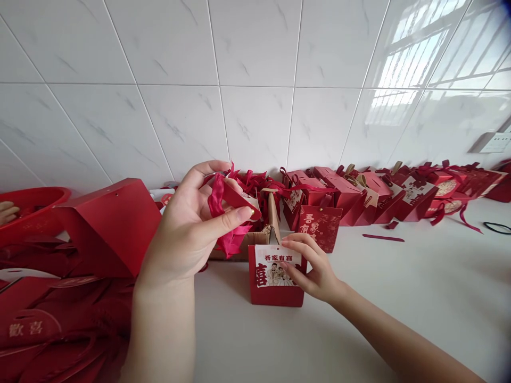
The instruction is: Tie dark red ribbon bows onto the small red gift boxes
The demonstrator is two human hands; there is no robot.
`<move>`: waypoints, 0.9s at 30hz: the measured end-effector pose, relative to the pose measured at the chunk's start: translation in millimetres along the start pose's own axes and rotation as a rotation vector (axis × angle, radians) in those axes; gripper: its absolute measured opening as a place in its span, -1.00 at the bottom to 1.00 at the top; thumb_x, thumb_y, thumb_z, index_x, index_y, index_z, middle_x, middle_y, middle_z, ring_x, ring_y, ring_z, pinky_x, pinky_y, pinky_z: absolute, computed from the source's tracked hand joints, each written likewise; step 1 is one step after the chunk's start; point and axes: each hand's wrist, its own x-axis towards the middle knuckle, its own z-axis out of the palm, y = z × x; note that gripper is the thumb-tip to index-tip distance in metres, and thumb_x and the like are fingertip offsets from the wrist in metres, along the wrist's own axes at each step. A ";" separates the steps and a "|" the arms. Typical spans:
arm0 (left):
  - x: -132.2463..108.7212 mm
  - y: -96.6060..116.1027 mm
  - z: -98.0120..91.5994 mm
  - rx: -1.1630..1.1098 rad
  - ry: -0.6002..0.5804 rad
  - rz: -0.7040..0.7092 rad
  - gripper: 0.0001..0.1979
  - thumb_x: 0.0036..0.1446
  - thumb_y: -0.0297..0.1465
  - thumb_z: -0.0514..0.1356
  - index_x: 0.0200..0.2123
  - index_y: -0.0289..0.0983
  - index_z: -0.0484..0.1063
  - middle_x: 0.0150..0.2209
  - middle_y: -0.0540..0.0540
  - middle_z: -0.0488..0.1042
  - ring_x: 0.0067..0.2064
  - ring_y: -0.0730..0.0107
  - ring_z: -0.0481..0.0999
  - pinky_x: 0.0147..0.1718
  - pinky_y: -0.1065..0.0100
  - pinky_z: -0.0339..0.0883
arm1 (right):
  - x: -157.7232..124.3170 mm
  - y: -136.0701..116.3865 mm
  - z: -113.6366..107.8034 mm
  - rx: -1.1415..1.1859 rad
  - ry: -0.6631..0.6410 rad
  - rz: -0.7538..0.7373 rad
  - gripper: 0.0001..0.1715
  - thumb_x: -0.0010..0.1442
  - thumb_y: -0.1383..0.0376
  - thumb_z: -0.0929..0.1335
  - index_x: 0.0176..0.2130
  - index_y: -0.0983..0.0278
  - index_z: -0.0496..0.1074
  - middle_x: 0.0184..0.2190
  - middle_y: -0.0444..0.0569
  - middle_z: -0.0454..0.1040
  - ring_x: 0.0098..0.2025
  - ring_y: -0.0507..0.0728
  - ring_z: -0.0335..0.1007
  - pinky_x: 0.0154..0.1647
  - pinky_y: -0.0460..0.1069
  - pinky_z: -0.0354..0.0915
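Observation:
A small red gift box [275, 284] with a white picture label stands on the white table [399, 298] in front of me. My right hand [309, 266] grips its right side and top edge, fingers pressed on the label. My left hand [191, 223] is raised to the left of the box and pinches a red ribbon [225, 218] with a flat red strip between thumb and fingers. The ribbon hangs crumpled below my thumb.
A row of finished red gift boxes [359, 197] with ribbons lines the tiled wall. A cardboard box [263, 229] of ribbons sits behind the small box. Flat red box blanks [59, 319] pile up at the left. Another person's fingers [7, 211] show at far left.

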 end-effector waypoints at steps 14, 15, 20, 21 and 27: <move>-3.4 2.3 2.1 0.028 0.022 -0.028 -0.47 -0.18 -0.50 0.41 -0.11 -0.20 0.31 -0.35 0.02 0.39 -0.38 0.49 0.45 -0.38 0.41 0.48 | -1.9 2.6 4.0 0.022 0.044 -0.001 -0.50 0.15 0.45 0.38 0.06 0.17 0.30 -0.09 0.06 0.36 -0.04 0.15 0.38 -0.10 0.03 0.41; -3.5 2.4 2.2 0.020 0.022 -0.036 -0.47 -0.18 -0.52 0.40 -0.11 -0.20 0.31 -0.35 0.02 0.39 -0.38 0.51 0.44 -0.39 0.43 0.48 | -2.6 3.1 5.6 0.030 0.053 0.007 -0.50 0.14 0.44 0.39 0.06 0.17 0.29 -0.09 0.06 0.37 -0.03 0.16 0.38 -0.09 0.03 0.41; -3.3 2.4 2.8 -0.006 0.019 -0.059 -0.47 -0.16 -0.55 0.38 -0.10 -0.19 0.31 -0.34 0.03 0.40 -0.39 0.55 0.43 -0.46 0.52 0.43 | -8.3 4.0 13.5 0.019 0.075 0.056 -0.53 0.17 0.41 0.38 0.04 0.17 0.26 -0.18 0.00 0.41 -0.18 0.09 0.40 -0.24 -0.04 0.39; -3.2 2.4 3.0 -0.006 0.019 -0.063 -0.47 -0.15 -0.55 0.38 -0.09 -0.19 0.30 -0.34 0.03 0.40 -0.39 0.55 0.44 -0.47 0.53 0.42 | -9.2 3.9 14.4 0.009 0.083 0.060 -0.55 0.17 0.40 0.38 0.04 0.17 0.26 -0.22 -0.02 0.41 -0.25 0.07 0.39 -0.30 -0.06 0.37; -1.6 1.9 4.7 -0.036 -0.001 -0.041 -0.47 -0.20 -0.54 0.41 -0.13 -0.20 0.31 -0.38 0.02 0.41 -0.42 0.53 0.43 -0.54 0.52 0.39 | -9.6 1.5 15.5 0.012 0.111 0.052 -0.61 0.18 0.38 0.35 0.00 0.20 0.24 -0.28 -0.04 0.38 -0.31 0.07 0.36 -0.37 -0.06 0.34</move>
